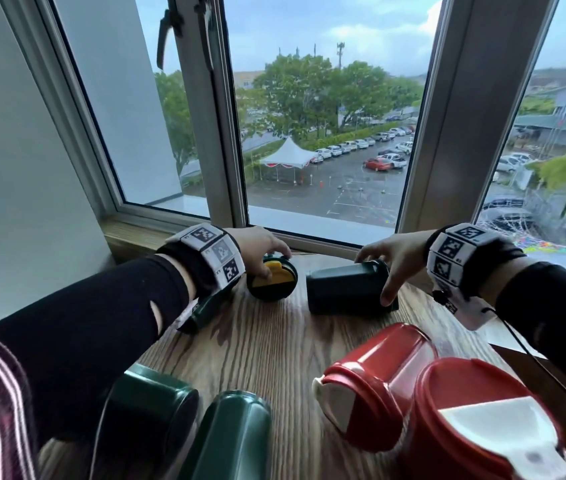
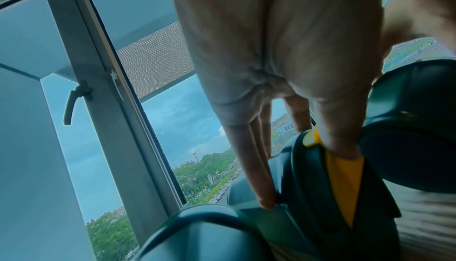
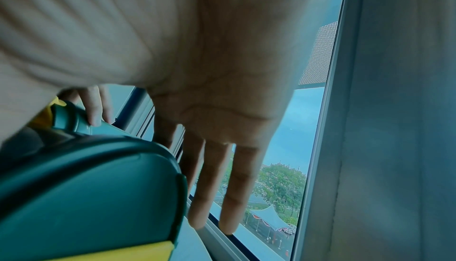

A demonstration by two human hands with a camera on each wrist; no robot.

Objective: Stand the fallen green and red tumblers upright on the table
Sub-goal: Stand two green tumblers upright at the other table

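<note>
Two dark green tumblers lie on their sides at the far edge of the wooden table [image 1: 274, 344]. My left hand [image 1: 274, 261] grips the lid end of the left green tumbler [image 1: 271, 278], thumb on its yellow flap [image 2: 345, 183], fingers curled over the rim [image 2: 291, 167]. My right hand [image 1: 375, 278] spans the lid end of the right green tumbler [image 1: 344, 289]; its thumb touches the near side. In the right wrist view the fingers [image 3: 222, 187] hang straight past that tumbler's lid [image 3: 98, 197].
A third green tumbler [image 1: 202, 310] lies under my left wrist. Two more green ones [image 1: 157, 403] [image 1: 236, 438] lie at the near left. Two red tumblers with white flaps [image 1: 375, 379] [image 1: 482, 420] sit at the near right. The window frame [image 1: 309, 240] runs just behind the hands.
</note>
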